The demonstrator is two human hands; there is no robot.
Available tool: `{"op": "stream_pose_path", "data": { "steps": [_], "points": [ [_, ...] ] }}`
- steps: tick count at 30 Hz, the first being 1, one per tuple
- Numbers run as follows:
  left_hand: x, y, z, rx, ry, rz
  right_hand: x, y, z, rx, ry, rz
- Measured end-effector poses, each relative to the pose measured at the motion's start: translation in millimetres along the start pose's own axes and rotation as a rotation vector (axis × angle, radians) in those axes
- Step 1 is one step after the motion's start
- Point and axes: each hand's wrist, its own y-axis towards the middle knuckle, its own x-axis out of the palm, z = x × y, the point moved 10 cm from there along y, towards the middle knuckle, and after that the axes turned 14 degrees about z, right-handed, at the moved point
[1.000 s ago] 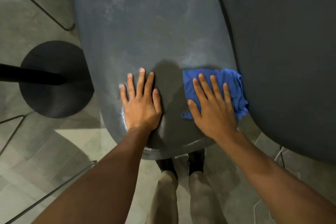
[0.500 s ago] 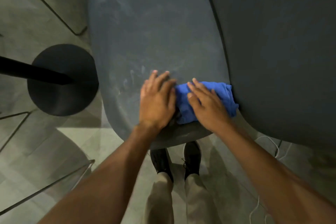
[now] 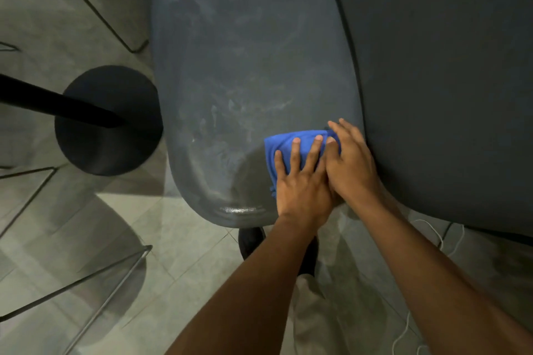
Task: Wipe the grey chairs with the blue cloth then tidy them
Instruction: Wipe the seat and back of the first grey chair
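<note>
The left hand (image 3: 302, 179) presses the blue cloth (image 3: 291, 150) with straight fingers; the right hand (image 3: 350, 161), also flat, overlaps it at the grey chair (image 3: 253, 66) seat's near right edge. Even pressure, overlapping strokes toward the streaked middle would serve best.

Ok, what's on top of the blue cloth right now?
Both hands lie on the blue cloth: the left hand flat with fingers spread, the right hand beside it, overlapping it. They hide most of the cloth; the grey chair seat lies beneath.
</note>
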Motion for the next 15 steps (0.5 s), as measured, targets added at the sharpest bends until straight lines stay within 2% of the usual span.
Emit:
{"op": "stream_pose_path", "data": {
  "steps": [4, 8, 13, 15],
  "points": [
    [-11, -18, -36, -0.094, -0.012, 0.066, 6, 1, -9, -0.079, -0.167, 0.004],
    [-27, -54, -106, -0.199, 0.04, 0.084, 25, -3, -16, -0.17, -0.304, -0.085],
    [-36, -64, -195, -0.491, 0.01, 0.014, 61, -14, -33, -0.326, -0.408, -0.178],
    [-39, -41, -215, -0.612, -0.028, 0.07, 75, -17, -35, -0.329, -0.446, -0.202]
  ]
}}
